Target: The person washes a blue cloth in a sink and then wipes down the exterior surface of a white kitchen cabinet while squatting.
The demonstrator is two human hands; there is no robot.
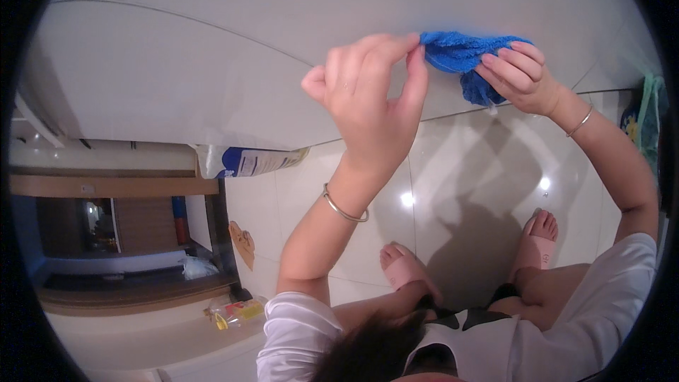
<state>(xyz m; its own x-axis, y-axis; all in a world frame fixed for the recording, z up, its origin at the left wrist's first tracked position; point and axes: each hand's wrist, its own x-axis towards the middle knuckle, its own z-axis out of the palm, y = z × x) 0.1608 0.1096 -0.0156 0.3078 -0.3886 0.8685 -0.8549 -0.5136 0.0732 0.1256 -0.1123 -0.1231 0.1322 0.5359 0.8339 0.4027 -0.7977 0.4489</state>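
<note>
A crumpled blue terry cloth [451, 53] is stretched between my two hands in front of the pale, glossy wall panels [223, 74]. My left hand [371, 85] pinches the cloth's left corner between thumb and forefinger, its other fingers curled. On the cloth's right part, my right hand [517, 74] grips with the fingers bent over the fabric. A bunched fold with a small white tag hangs down beside the right hand. Whether the cloth touches the panel cannot be told.
A plastic package with blue and white print [254, 162] stands by the panel's foot. Pale floor tiles [371, 254] lie below, with my feet in pink slippers. A doorway, a brown flat piece [242, 244] and a clear bottle with a yellow cap [236, 313] are left; a green bag [650, 116] hangs right.
</note>
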